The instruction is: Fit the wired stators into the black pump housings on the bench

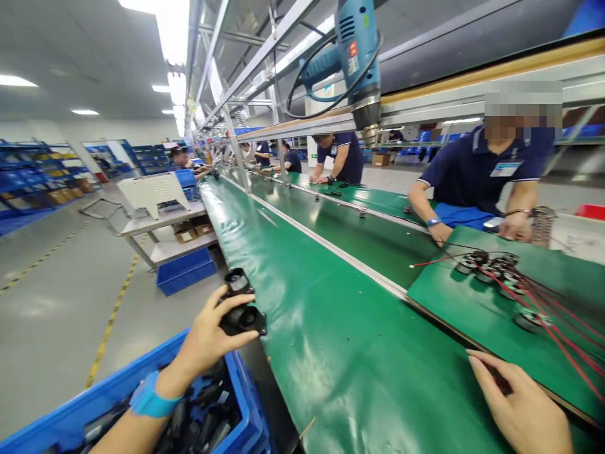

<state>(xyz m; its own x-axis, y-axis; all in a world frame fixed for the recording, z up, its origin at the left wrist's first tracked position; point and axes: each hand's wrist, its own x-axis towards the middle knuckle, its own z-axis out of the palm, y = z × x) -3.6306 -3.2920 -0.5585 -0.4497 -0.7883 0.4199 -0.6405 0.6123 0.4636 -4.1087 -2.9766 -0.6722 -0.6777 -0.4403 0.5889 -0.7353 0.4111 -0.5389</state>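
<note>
While the left hand (205, 337) is clasping round-mouthed black parts (239, 301), the right hand (527, 403) is curving half-open, empty, beside the green board (466, 309), near right.

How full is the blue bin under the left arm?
Not empty: black parts are piled inside the blue bin. I can't tell how deep they go; the left arm covers some.

head cam | fwd + dn | along grn bench (326, 353) | L hand (208, 334), R hand (524, 403) close
</note>
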